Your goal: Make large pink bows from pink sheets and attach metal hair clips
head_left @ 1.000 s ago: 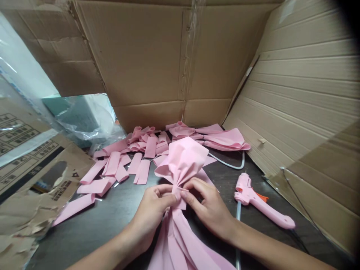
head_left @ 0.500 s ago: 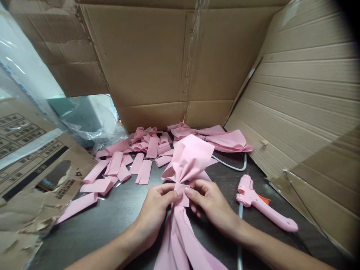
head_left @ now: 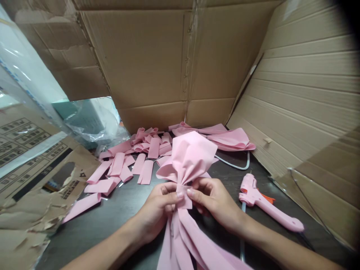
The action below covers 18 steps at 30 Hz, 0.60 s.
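Out left, bare table [head_left: 120, 204] is offering a lane between the left hand [head_left: 157, 206] and the pink strips [head_left: 145, 172]. Dead centre, the gathered cloth [head_left: 194, 153] is plugging the gap between both hands! Farther ahead, a cloth pile [head_left: 234, 139] is crowding the way, cardboard [head_left: 152, 63] rising behind. On the right, a slimmer gap is running between the right hand [head_left: 219, 202] and the glue gun [head_left: 261, 202].

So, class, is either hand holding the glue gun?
No, the glue gun lies on the table while left hand and right hand pinch the pink band.
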Each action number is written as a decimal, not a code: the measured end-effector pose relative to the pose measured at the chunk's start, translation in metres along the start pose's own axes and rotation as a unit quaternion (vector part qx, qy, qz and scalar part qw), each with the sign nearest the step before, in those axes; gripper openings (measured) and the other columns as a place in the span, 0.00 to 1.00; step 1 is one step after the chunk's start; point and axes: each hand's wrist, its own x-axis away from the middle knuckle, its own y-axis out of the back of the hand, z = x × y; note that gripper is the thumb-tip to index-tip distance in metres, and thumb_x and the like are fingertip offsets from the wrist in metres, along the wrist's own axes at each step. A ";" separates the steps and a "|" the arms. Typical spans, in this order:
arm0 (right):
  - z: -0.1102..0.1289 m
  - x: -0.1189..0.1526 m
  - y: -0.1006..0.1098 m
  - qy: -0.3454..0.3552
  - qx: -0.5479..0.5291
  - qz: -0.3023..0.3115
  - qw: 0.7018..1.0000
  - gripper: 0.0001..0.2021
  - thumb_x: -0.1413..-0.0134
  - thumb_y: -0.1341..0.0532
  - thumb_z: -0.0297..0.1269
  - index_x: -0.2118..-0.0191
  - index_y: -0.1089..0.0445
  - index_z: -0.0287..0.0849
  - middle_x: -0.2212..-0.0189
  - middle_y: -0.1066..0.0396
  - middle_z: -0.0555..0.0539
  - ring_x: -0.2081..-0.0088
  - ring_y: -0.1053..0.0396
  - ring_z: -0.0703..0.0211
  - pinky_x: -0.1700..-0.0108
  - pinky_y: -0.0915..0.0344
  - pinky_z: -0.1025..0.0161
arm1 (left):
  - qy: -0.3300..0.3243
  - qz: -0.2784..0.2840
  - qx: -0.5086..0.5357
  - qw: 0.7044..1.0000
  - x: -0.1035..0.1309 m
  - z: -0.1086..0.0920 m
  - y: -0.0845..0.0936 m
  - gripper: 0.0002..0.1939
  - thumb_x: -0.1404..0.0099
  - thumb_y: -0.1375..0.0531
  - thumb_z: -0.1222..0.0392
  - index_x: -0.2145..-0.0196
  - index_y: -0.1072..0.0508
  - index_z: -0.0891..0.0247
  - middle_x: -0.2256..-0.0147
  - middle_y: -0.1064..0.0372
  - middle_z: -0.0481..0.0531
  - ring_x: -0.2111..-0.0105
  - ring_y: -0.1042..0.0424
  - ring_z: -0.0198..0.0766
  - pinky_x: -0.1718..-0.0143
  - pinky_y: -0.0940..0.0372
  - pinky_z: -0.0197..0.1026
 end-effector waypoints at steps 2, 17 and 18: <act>0.002 0.000 0.001 -0.012 -0.007 0.002 1.000 0.20 0.54 0.35 0.53 0.73 0.36 0.39 0.87 0.39 0.55 0.86 0.45 0.70 0.84 0.52 0.71 | 0.008 -0.026 0.005 1.000 0.001 -0.001 0.000 0.14 0.51 0.31 0.62 0.66 0.22 0.72 0.74 0.29 0.54 0.76 0.31 0.32 0.72 0.38 0.32; 0.010 0.003 0.004 0.006 -0.018 0.045 0.999 0.20 0.55 0.34 0.51 0.76 0.37 0.39 0.87 0.41 0.56 0.86 0.47 0.72 0.84 0.54 0.72 | 0.038 0.033 -0.002 0.999 0.001 -0.001 0.001 0.12 0.55 0.33 0.63 0.72 0.23 0.74 0.79 0.37 0.50 0.81 0.47 0.25 0.77 0.53 0.32; 0.010 0.003 0.004 0.004 -0.020 0.047 0.999 0.20 0.55 0.33 0.51 0.76 0.37 0.39 0.87 0.41 0.56 0.86 0.47 0.72 0.84 0.54 0.72 | 0.039 0.036 -0.002 0.999 0.001 0.000 0.001 0.12 0.55 0.33 0.63 0.71 0.23 0.74 0.78 0.36 0.50 0.81 0.46 0.25 0.77 0.52 0.32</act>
